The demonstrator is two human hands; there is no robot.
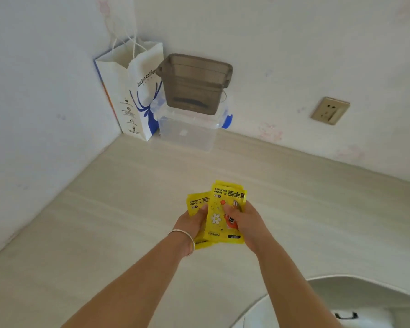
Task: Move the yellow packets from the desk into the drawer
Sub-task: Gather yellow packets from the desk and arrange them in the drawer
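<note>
Two yellow hand-warmer packets are held above the pale wooden desk (104, 221) near its middle. The front packet (219, 214) overlaps the one behind it (195, 201), which sticks out to the left. My left hand (192, 221), with a silver bangle on the wrist, grips the packets from the left with the thumb on top. My right hand (245, 221) grips the front packet from the right. The drawer is not in view.
At the back corner stand a white and blue paper bag (133, 91) and a clear lidded box (187, 129) with a smoky brown tub (194, 84) on it. A wall socket (329, 111) is at the right. A white curved object (365, 301) shows bottom right.
</note>
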